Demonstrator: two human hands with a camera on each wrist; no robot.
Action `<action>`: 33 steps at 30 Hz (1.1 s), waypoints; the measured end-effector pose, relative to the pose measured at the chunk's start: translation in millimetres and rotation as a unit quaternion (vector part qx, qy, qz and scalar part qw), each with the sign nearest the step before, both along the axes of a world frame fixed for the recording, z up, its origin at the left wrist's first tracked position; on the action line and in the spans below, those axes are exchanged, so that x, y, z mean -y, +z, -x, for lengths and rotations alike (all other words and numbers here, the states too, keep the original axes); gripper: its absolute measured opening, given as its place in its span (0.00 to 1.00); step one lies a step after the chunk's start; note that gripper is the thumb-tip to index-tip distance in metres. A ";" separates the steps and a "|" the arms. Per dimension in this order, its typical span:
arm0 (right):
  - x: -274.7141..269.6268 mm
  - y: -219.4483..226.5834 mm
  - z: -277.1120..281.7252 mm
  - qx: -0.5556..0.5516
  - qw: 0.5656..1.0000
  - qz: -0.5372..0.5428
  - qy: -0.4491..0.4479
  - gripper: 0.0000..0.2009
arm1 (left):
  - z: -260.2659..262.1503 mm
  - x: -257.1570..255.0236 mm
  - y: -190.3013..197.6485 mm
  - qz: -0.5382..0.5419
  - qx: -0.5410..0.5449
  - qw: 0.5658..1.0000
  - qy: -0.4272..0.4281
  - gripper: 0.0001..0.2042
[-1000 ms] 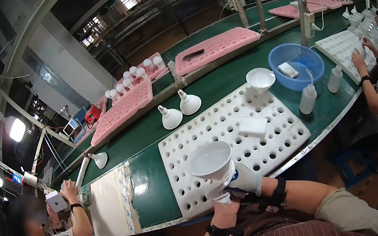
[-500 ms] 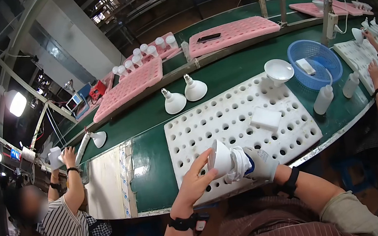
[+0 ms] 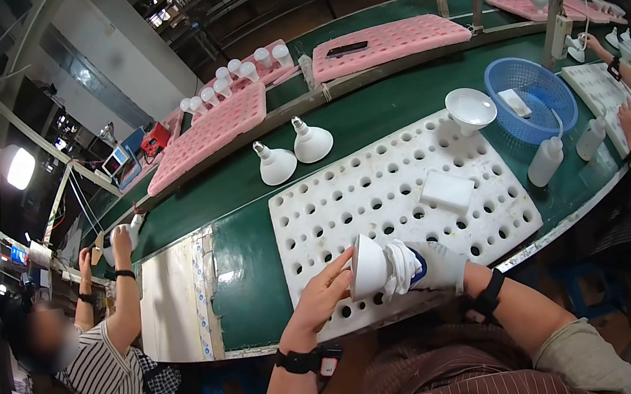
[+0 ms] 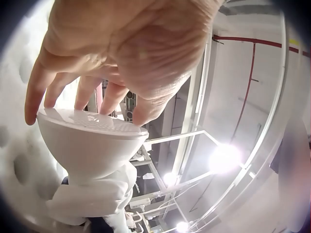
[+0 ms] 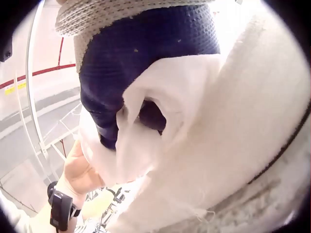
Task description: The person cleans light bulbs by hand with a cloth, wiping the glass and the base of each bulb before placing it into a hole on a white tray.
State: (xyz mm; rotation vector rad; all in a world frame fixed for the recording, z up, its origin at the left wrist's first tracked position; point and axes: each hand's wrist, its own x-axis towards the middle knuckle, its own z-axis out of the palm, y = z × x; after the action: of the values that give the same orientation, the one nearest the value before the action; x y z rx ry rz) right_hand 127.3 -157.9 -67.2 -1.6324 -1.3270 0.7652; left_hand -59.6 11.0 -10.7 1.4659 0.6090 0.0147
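Observation:
A white reflector lamp (image 3: 370,267) lies on its side above the near edge of the holed foam board (image 3: 305,207), its broad face toward the left. Bare fingers of my left hand (image 3: 319,295) hold its rim; in the left wrist view the fingertips of this hand (image 4: 126,53) are spread around the face of the lamp (image 4: 87,150). My gloved right hand (image 3: 442,266) grips the lamp's narrow end through a white cloth (image 3: 403,267). Dark blue glove fingers (image 5: 146,58) curl over the folded cloth (image 5: 194,116) in the right wrist view, which hides the lamp's base.
Another lamp (image 3: 471,108) stands face up at the board's far right corner, near a white block (image 3: 447,191). Beyond are two lamps (image 3: 293,151), a blue basket (image 3: 511,129), squeeze bottles (image 3: 546,162) and pink trays (image 3: 390,45). People work at both sides.
The lamp has turned from face up to sideways, facing left. My left hand has come from below onto its rim. Both neighbouring people's hands have moved.

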 end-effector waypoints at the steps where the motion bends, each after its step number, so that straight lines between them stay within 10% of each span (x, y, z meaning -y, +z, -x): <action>1: -2.2 -5.4 -3.3 -0.033 0.999 0.013 0.019 0.27 | 0.0 -0.4 -2.3 0.008 0.002 1.000 0.007 0.24; 14: -14.1 -38.0 -12.6 -0.052 0.998 0.038 0.016 0.30 | -11.9 28.5 -27.1 -0.273 0.063 0.958 0.059 0.25; 21: -15.9 -39.9 -12.9 -0.089 0.996 0.009 0.012 0.28 | -0.7 21.6 -31.4 -0.286 0.105 0.952 0.039 0.27; 27: -12.3 -28.0 -13.9 -0.109 0.994 0.019 0.022 0.27 | 6.7 9.5 -33.6 -0.094 0.037 0.989 0.109 0.23; 33: -9.5 -28.2 -13.9 -0.107 0.993 -0.021 0.033 0.26 | -27.4 29.4 -32.0 -0.331 0.133 0.933 0.056 0.22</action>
State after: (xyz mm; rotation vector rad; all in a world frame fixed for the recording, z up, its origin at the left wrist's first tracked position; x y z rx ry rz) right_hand 141.2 -148.4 -95.4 -1.4354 -1.2395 0.9187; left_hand -32.3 -18.4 -42.7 2.0314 0.4810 0.5457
